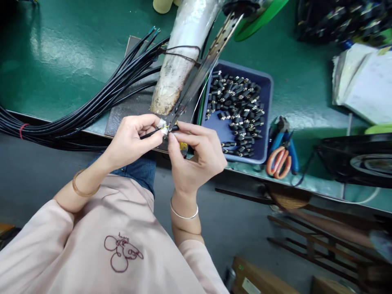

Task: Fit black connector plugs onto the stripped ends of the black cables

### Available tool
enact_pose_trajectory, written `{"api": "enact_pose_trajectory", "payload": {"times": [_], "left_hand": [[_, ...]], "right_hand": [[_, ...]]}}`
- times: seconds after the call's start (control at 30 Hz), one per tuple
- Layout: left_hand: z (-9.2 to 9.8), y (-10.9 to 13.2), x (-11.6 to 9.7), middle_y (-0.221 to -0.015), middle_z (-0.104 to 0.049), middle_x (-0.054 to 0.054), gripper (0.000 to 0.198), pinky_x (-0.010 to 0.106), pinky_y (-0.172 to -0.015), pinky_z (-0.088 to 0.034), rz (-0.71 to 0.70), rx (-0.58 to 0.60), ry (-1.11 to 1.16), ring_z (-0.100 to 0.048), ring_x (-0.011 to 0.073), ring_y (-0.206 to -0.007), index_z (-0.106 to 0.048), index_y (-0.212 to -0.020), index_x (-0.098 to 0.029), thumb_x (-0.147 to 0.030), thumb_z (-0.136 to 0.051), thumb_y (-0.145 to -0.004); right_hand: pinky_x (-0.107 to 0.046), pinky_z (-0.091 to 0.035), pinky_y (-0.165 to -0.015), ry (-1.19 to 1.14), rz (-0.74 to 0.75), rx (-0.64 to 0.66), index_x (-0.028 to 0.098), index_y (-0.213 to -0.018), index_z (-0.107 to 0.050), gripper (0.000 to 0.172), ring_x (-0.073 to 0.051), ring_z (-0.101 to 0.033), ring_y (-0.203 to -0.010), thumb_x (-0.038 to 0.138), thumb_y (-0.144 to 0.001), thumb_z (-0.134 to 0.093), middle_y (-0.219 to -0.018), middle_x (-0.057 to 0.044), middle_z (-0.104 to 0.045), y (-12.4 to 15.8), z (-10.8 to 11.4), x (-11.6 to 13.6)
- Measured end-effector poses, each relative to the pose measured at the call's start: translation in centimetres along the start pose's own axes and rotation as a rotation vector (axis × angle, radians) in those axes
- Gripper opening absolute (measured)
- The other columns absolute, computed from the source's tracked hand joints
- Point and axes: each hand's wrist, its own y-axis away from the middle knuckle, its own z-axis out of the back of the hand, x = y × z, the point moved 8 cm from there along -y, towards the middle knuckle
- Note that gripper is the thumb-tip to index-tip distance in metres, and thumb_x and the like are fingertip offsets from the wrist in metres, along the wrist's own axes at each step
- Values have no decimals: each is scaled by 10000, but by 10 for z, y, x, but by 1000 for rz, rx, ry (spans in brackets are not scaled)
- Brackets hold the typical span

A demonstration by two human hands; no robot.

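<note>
Between finger and thumb, my left hand (134,136) pinches a black cable (148,134) whose end shows thin coloured wires. White wrapping covers its fingertips. My right hand (199,153) pinches a small black connector (174,128), held against those wire ends. Right above them comes down the tip of a soldering iron (191,87), mounted on a stand; whether it touches the wires I cannot tell. Beside it a whitish, scorched tube (179,61) slants down towards my hands. A bundle of black cables (101,98) lies to the left across a grey board (119,118).
A blue tray (268,110) with many black connectors stands right of my hands. Next to it lie pliers (280,157) with orange and blue handles. Papers (367,85), a black device (358,159) and a dark bin of parts (343,20) are farther right. Cardboard boxes (260,277) sit below.
</note>
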Motion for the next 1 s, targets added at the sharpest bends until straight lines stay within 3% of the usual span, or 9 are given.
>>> {"api": "enact_pose_trajectory", "payload": {"times": [0.23,0.4,0.73,0.8,0.9,1.0], "left_hand": [[-1,0,4,-564,-421,-45,130,191,-464,-289,27,-3,62,-363,56,-507,-600,-697,-145,-185,-641,-813],[0,0,4,-565,-414,-47,128,189,-463,-287,39,-3,66,-354,55,-507,-595,-699,-144,-197,-633,-809],[-5,5,7,-561,-344,-63,149,196,-465,-229,117,91,75,-288,52,-503,-539,-668,-152,-178,-597,-803],[-5,8,5,-562,-347,-63,143,201,-478,-234,102,99,39,-291,57,-512,-543,-672,-151,-180,-586,-805],[-9,16,4,-570,-371,-60,133,206,-504,-247,73,137,-39,-315,66,-533,-568,-687,-145,-186,-565,-813],[-20,32,9,-570,-410,-61,131,207,-530,-262,26,231,-150,-330,71,-545,-614,-722,-141,-186,-550,-827]], "right_hand": [[-316,-611,-774,70,57,8,213,-832,-623,115,-155,-720,-871,111,-859,-667,-931,-16,-745,1,0,5],[-354,-617,-774,158,18,22,231,-826,-626,86,-175,-721,-867,174,-888,-646,-951,-31,-741,2,-1,5],[-326,-615,-781,24,3,82,222,-815,-612,115,-177,-728,-899,124,-857,-654,-949,-34,-751,8,0,4],[-294,-604,-710,-45,-69,79,221,-845,-614,102,-162,-734,-844,130,-869,-651,-932,-23,-748,8,2,1],[-214,-450,-427,-164,-197,-65,233,-920,-606,40,-84,-637,-516,194,-924,-609,-832,24,-714,10,18,-4],[-222,-274,-344,-107,-148,-304,241,-898,-622,94,-53,-468,-357,315,-948,-592,-626,78,-572,11,47,1]]}}
